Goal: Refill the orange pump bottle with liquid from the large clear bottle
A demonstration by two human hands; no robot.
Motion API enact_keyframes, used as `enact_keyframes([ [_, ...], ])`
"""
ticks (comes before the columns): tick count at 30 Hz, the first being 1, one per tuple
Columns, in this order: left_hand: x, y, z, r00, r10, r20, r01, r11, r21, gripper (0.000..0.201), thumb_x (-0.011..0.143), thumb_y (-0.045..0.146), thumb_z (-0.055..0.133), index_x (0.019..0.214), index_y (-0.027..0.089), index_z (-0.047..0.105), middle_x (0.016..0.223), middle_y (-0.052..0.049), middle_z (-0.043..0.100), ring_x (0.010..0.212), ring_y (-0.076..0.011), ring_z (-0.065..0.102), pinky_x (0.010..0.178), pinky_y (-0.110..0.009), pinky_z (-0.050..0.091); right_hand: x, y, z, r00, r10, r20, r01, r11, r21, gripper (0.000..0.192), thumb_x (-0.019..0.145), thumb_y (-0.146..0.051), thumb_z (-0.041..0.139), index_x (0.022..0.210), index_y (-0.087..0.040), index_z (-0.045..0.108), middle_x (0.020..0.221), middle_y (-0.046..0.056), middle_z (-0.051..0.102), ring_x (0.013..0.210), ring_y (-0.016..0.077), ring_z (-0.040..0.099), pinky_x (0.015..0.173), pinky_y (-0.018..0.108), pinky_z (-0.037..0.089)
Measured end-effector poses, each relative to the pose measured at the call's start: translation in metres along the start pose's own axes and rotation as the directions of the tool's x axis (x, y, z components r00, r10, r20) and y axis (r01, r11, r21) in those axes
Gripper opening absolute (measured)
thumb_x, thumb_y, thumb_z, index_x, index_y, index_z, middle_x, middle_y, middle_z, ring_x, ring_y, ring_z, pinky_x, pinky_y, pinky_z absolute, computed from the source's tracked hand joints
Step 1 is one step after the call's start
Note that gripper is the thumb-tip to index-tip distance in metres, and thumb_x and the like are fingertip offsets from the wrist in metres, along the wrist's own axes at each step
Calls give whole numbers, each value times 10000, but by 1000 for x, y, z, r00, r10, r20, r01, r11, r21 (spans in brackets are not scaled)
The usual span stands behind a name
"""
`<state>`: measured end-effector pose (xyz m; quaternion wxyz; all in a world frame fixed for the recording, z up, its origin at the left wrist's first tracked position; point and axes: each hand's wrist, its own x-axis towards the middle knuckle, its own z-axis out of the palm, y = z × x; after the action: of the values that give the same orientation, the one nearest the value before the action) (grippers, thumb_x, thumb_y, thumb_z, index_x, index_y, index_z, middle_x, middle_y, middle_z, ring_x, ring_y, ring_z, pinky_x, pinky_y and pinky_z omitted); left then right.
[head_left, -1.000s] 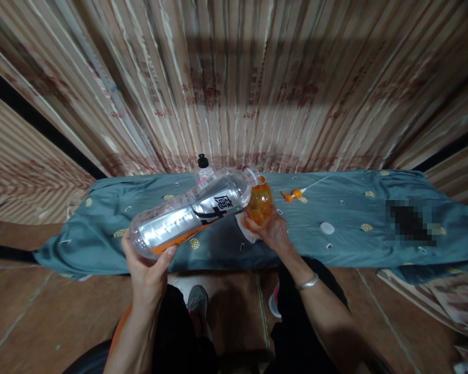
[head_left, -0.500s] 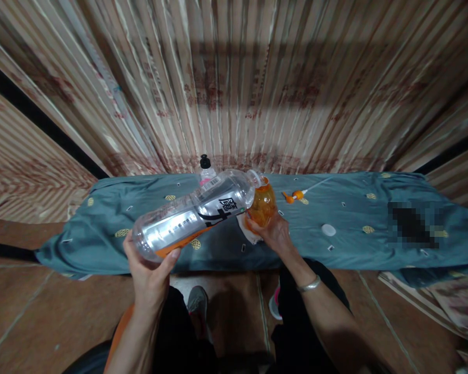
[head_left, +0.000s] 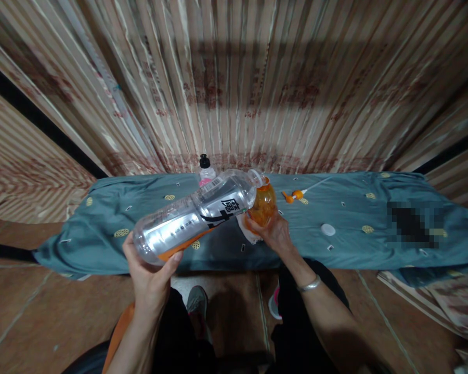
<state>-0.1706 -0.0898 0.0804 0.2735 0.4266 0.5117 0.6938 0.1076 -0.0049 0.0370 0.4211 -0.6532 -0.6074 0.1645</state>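
My left hand point(head_left: 150, 272) grips the base of a large clear plastic bottle point(head_left: 195, 215) with black characters and an orange band. The bottle is tipped almost flat, its open mouth over the top of a small orange bottle point(head_left: 262, 203). My right hand point(head_left: 273, 232) holds that orange bottle from below, above a white cloth point(head_left: 245, 231) on the blue-green patterned sheet point(head_left: 101, 228).
A white cap point(head_left: 327, 229) lies on the sheet to the right. An orange pump head with a white tube point(head_left: 296, 194) lies farther back. A small bottle with a black cap point(head_left: 205, 169) stands behind the big bottle. Striped curtains hang behind. My knees and shoes are below, on a brown tiled floor.
The big bottle's base has dropped slightly and its mouth has shifted a little right over the orange bottle. Both hands keep their grip.
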Motion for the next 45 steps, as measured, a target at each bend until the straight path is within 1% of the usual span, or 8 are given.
enact_keyframes([
  [8, -1, 1, 2, 1000, -16, -17, 15, 1000, -27, 887, 582, 387, 990, 1327, 267, 525, 1378, -120, 575, 1278, -346, 580, 1194, -604, 369, 0, 2, 0, 1000, -7, 3, 7, 1000, -9, 607, 776, -471, 824, 1280, -206, 613, 1178, 190, 798, 1101, 380, 779, 948, 558, 639],
  [17, 0, 5, 5, 1000, -11, -27, 11, 1000, -11, 904, 557, 429, 989, 1311, 267, 516, 1358, -111, 580, 1304, -368, 576, 1196, -582, 381, 1, 3, 1, 1000, -6, -2, 6, 1000, 1, 624, 767, -467, 819, 1300, -227, 601, 1174, 174, 801, 1093, 384, 780, 952, 591, 638],
  [23, -1, 6, 5, 1000, -2, -31, 3, 1000, 25, 921, 549, 449, 991, 1315, 272, 513, 1386, -122, 567, 1338, -383, 559, 1204, -589, 371, 0, 1, -1, 1000, 8, 10, -8, 1000, 22, 635, 763, -473, 818, 1305, -225, 596, 1186, 170, 807, 1099, 385, 780, 953, 576, 636],
  [27, -3, 5, 3, 1000, 0, -20, 0, 1000, 9, 915, 561, 432, 990, 1326, 278, 513, 1412, -124, 559, 1345, -378, 555, 1207, -586, 367, 1, -1, -3, 1000, 6, 17, -6, 1000, 16, 627, 762, -457, 818, 1301, -226, 594, 1192, 160, 807, 1112, 377, 779, 963, 566, 634],
  [31, -4, 5, 3, 1000, -1, -19, 1, 1000, 11, 909, 561, 422, 991, 1324, 285, 517, 1390, -110, 565, 1326, -364, 564, 1197, -568, 380, 1, 0, -1, 1000, 15, 6, -15, 1000, -8, 655, 758, -463, 825, 1310, -198, 592, 1190, 183, 799, 1104, 383, 781, 946, 570, 641],
  [37, -4, 8, 5, 999, -6, -36, 7, 1000, 29, 903, 531, 439, 993, 1290, 287, 529, 1341, -99, 579, 1298, -371, 574, 1176, -555, 402, 0, 0, 1, 999, -30, -13, 30, 999, -14, 654, 776, -471, 817, 1333, -221, 584, 1196, 170, 798, 1108, 372, 779, 956, 552, 642],
  [42, -5, 9, 4, 1000, -2, -27, 3, 1000, 30, 909, 543, 428, 990, 1312, 291, 526, 1366, -104, 566, 1316, -368, 566, 1180, -547, 401, 0, -1, -1, 1000, 1, 5, -1, 1000, -7, 690, 771, -486, 818, 1356, -208, 579, 1181, 170, 807, 1099, 384, 782, 947, 559, 641],
  [45, -5, 8, 4, 1000, 1, -21, -1, 1000, 29, 901, 550, 435, 990, 1310, 290, 529, 1365, -102, 571, 1319, -367, 568, 1179, -542, 410, 1, 0, -1, 1000, -5, -7, 5, 1000, -6, 725, 761, -488, 829, 1371, -191, 574, 1192, 175, 804, 1106, 383, 780, 944, 540, 643],
])
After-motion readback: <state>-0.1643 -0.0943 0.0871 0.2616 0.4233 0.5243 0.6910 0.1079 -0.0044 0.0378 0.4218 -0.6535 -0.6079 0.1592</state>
